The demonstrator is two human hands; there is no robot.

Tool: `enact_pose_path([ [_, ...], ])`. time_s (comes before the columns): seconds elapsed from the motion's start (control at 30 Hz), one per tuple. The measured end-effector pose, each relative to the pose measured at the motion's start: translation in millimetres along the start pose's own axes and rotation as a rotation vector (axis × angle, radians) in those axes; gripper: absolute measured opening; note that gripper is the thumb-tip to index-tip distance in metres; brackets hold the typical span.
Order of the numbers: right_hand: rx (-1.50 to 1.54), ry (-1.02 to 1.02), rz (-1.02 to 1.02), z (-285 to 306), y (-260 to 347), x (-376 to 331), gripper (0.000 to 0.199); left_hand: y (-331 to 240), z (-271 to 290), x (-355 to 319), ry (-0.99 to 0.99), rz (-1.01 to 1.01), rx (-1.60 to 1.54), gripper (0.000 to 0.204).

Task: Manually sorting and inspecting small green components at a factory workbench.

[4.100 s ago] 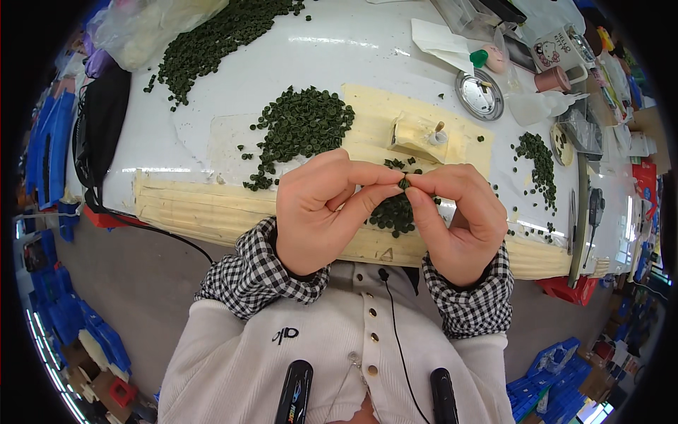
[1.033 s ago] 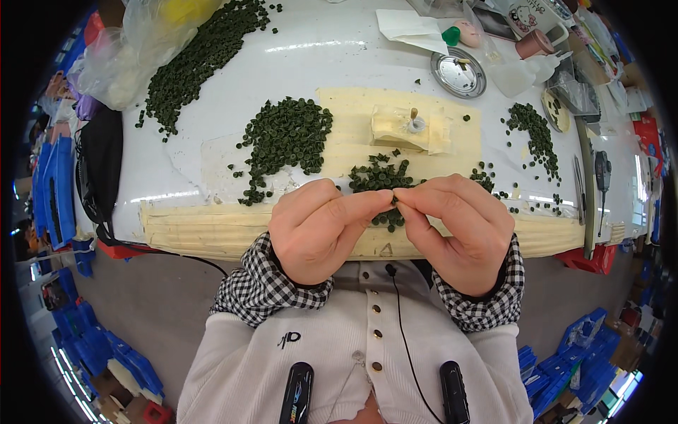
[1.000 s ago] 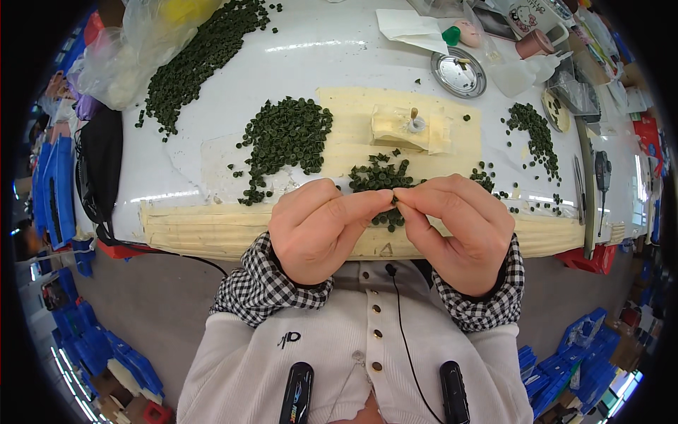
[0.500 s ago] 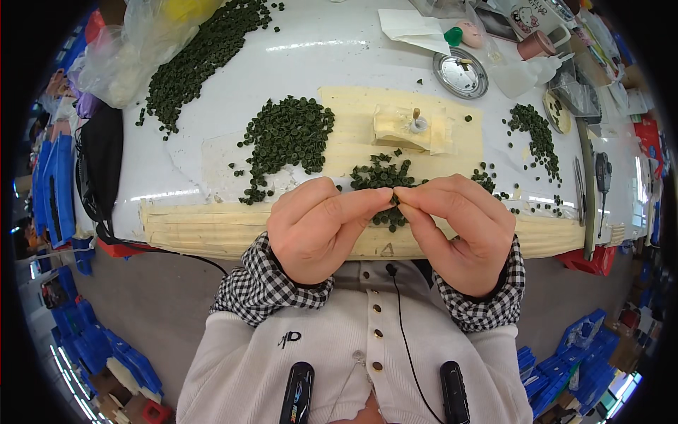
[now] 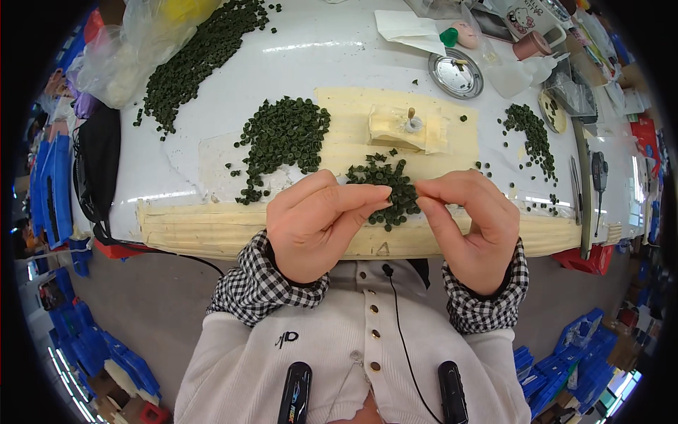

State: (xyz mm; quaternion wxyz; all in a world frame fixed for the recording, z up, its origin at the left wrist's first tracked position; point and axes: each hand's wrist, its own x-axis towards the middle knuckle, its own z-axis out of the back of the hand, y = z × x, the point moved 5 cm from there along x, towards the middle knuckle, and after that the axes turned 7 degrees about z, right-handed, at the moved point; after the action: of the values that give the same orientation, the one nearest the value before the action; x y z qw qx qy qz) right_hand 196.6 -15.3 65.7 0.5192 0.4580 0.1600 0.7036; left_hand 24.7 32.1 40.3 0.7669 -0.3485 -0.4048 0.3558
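My left hand [image 5: 318,226] and my right hand [image 5: 470,226] hover over the near edge of a white table [image 5: 353,49], each with thumb and forefinger pinched together. A small gap separates the two sets of fingertips. Just behind them lies a small heap of dark green pieces [image 5: 388,185] on cream sheeting [image 5: 353,113]. I cannot make out any piece between the pinched fingers. A larger green heap [image 5: 282,134] lies to the left of it.
A cream block with a peg [image 5: 406,127] stands behind the small heap. More green pieces lie at the far left [image 5: 198,56] and right [image 5: 530,131]. A round metal lid [image 5: 455,74], a clear plastic bag [image 5: 134,49] and a black bag [image 5: 99,169] sit around the edges.
My fingertips, which met over the small heap, have drawn apart, the right hand moving to the right.
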Motion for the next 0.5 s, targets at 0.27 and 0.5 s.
enact_pose_path([
  [0.27, 0.181, 0.076, -0.041, -13.7, -5.5, -0.7, 0.012, 1.2, -2.6, 0.2, 0.049, -0.03, -0.036, 0.031],
  [0.5, 0.214, 0.098, -0.064, -13.7, -8.4, 0.5, 0.009, 3.5, -3.8, -1.8, 0.071, -0.033, -0.044, 0.031],
])
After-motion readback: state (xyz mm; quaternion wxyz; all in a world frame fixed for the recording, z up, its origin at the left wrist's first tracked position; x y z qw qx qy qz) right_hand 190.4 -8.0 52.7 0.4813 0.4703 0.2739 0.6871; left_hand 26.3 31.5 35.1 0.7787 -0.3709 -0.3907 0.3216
